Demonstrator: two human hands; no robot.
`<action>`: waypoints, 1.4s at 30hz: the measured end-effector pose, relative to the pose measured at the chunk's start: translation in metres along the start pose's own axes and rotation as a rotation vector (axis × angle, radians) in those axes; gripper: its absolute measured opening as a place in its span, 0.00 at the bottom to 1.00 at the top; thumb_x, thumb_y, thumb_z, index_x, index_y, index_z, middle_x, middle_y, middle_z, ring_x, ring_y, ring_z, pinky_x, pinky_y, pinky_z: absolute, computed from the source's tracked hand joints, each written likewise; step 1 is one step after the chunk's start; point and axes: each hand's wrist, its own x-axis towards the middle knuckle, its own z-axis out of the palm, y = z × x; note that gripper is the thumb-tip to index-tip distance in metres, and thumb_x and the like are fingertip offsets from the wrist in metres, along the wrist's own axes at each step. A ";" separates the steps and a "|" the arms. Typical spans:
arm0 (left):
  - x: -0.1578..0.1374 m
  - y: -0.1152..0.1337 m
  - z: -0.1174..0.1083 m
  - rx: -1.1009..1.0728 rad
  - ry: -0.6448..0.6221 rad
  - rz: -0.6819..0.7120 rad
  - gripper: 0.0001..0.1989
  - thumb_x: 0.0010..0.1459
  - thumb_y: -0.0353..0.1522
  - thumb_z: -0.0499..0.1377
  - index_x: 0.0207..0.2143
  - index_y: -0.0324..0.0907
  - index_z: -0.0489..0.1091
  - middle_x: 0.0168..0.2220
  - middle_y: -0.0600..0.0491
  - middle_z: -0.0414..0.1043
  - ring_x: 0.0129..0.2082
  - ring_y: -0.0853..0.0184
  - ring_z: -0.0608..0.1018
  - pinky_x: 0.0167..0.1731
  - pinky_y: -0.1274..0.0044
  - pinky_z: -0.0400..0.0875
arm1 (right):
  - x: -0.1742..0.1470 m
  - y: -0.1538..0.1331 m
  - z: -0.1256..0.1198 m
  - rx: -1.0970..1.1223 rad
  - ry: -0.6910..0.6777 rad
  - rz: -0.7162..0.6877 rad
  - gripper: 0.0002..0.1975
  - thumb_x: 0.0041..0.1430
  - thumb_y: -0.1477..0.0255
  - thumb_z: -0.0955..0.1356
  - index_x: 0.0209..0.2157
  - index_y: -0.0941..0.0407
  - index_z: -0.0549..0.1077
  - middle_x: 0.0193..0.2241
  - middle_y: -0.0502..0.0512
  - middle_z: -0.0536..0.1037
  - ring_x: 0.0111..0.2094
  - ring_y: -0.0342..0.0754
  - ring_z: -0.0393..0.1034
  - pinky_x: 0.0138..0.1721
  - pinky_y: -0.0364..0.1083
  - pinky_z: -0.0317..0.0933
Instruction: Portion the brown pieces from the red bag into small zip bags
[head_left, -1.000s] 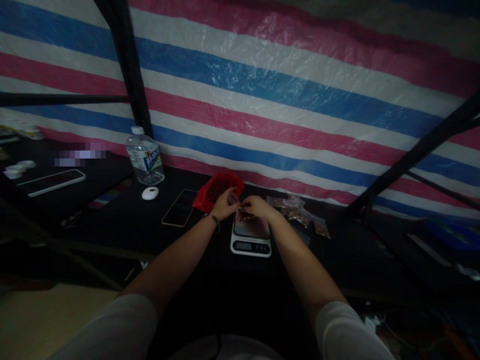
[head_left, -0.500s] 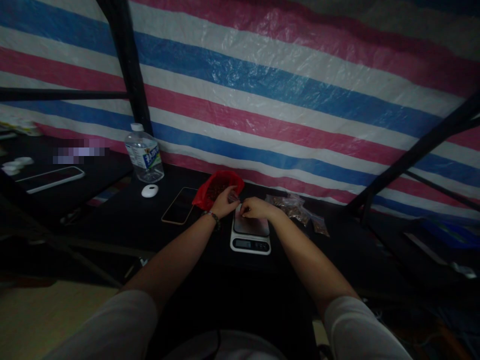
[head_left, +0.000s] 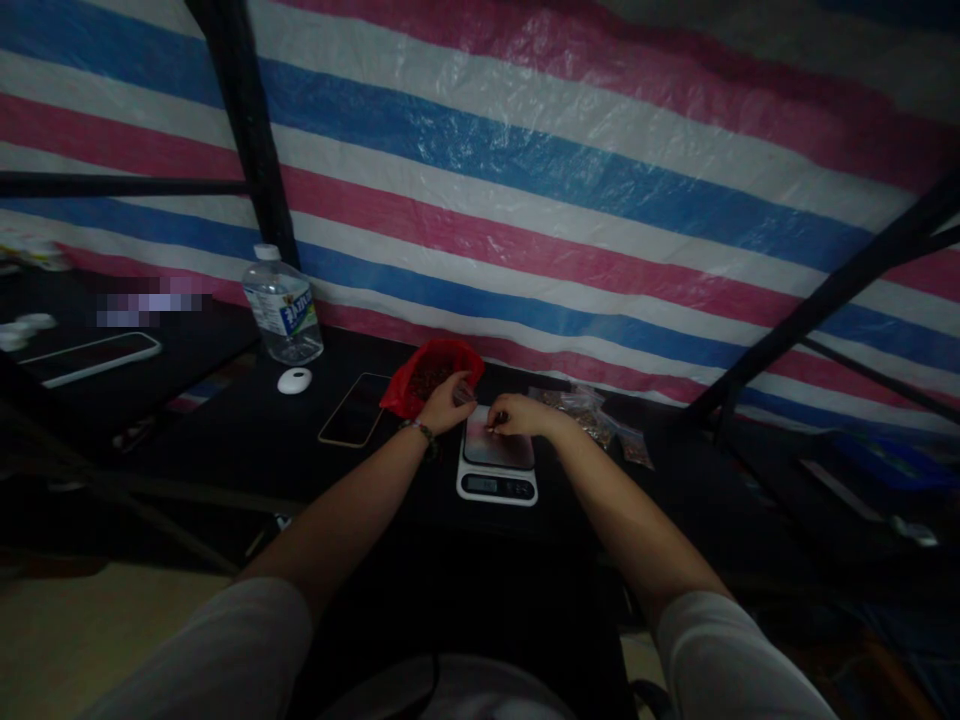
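A white digital kitchen scale (head_left: 498, 468) with a metal top lies before me on the black table. My right hand (head_left: 519, 414) is over its plate, fingers pinched on small brown pieces (head_left: 498, 420) too small to name. Left of it, my left hand (head_left: 445, 404) is closed on a small clear plastic bag (head_left: 464, 393), beside the scale's far left corner. Behind that hand an open red plastic bag (head_left: 409, 388) holds many small dark brown pieces. Several filled zip bags (head_left: 592, 412) lie beyond my right forearm.
A phone (head_left: 354, 410), a white oval object (head_left: 295, 381) and a large clear bottle (head_left: 285, 310) are to the left. Another phone (head_left: 97, 358) rests on the far-left table. Black metal bars (head_left: 255, 150) and a striped plastic sheet (head_left: 525, 200) rise behind. A blue item (head_left: 892, 462) sits far right.
My right hand has moved slightly right over the scale plate, and brown pieces now show at its fingertips. My left hand stays beside the red bag. The whole view has shifted a little.
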 end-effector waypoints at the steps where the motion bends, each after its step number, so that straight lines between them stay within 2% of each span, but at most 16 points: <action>1: 0.000 0.001 0.000 0.010 -0.019 0.005 0.29 0.48 0.32 0.59 0.54 0.36 0.60 0.39 0.49 0.72 0.37 0.66 0.75 0.41 0.73 0.69 | 0.002 -0.001 0.001 -0.030 0.002 0.007 0.10 0.47 0.79 0.68 0.33 0.59 0.78 0.31 0.55 0.76 0.33 0.46 0.68 0.35 0.41 0.59; 11: -0.002 0.008 -0.003 0.056 -0.102 0.040 0.28 0.48 0.33 0.58 0.53 0.36 0.61 0.41 0.48 0.72 0.40 0.64 0.75 0.43 0.72 0.68 | 0.008 -0.005 0.006 -0.234 -0.043 0.011 0.11 0.46 0.76 0.68 0.34 0.60 0.77 0.34 0.59 0.75 0.33 0.47 0.69 0.34 0.41 0.59; 18: -0.003 0.009 -0.004 0.055 -0.108 0.021 0.29 0.48 0.32 0.58 0.53 0.36 0.60 0.40 0.49 0.72 0.39 0.65 0.75 0.43 0.73 0.68 | 0.014 -0.011 0.006 -0.323 -0.108 0.072 0.09 0.47 0.76 0.67 0.32 0.60 0.77 0.31 0.60 0.77 0.32 0.49 0.70 0.32 0.42 0.58; 23: -0.003 0.010 -0.005 0.066 -0.114 0.021 0.28 0.48 0.33 0.58 0.53 0.36 0.60 0.40 0.50 0.72 0.39 0.65 0.75 0.43 0.73 0.68 | 0.012 -0.009 0.003 -0.263 -0.070 0.081 0.10 0.45 0.77 0.68 0.33 0.60 0.77 0.32 0.58 0.78 0.34 0.48 0.70 0.32 0.41 0.58; 28: -0.003 0.011 -0.004 0.056 -0.115 0.020 0.29 0.47 0.33 0.59 0.53 0.37 0.61 0.40 0.50 0.73 0.38 0.65 0.75 0.42 0.74 0.69 | 0.009 0.000 -0.003 -0.107 0.002 0.128 0.09 0.45 0.79 0.67 0.31 0.59 0.76 0.29 0.54 0.77 0.29 0.43 0.68 0.28 0.39 0.56; 34: -0.003 0.003 -0.001 0.038 -0.136 0.031 0.30 0.47 0.33 0.59 0.54 0.38 0.60 0.40 0.50 0.72 0.39 0.64 0.76 0.44 0.71 0.69 | 0.013 0.009 -0.012 0.070 0.082 0.155 0.10 0.44 0.80 0.66 0.31 0.59 0.75 0.29 0.51 0.76 0.28 0.42 0.67 0.29 0.39 0.57; 39: -0.002 0.003 -0.001 0.044 -0.143 0.091 0.28 0.45 0.33 0.60 0.51 0.38 0.63 0.45 0.48 0.71 0.43 0.62 0.74 0.46 0.71 0.68 | 0.028 0.003 -0.016 0.153 0.197 0.100 0.10 0.45 0.82 0.65 0.31 0.59 0.75 0.28 0.50 0.75 0.29 0.41 0.67 0.32 0.39 0.57; 42: -0.002 0.007 -0.002 0.021 -0.136 0.094 0.24 0.45 0.32 0.60 0.47 0.37 0.65 0.44 0.47 0.71 0.42 0.62 0.74 0.45 0.71 0.68 | 0.040 -0.007 -0.013 0.151 0.254 0.053 0.09 0.47 0.81 0.66 0.30 0.59 0.75 0.30 0.51 0.76 0.30 0.41 0.67 0.34 0.40 0.58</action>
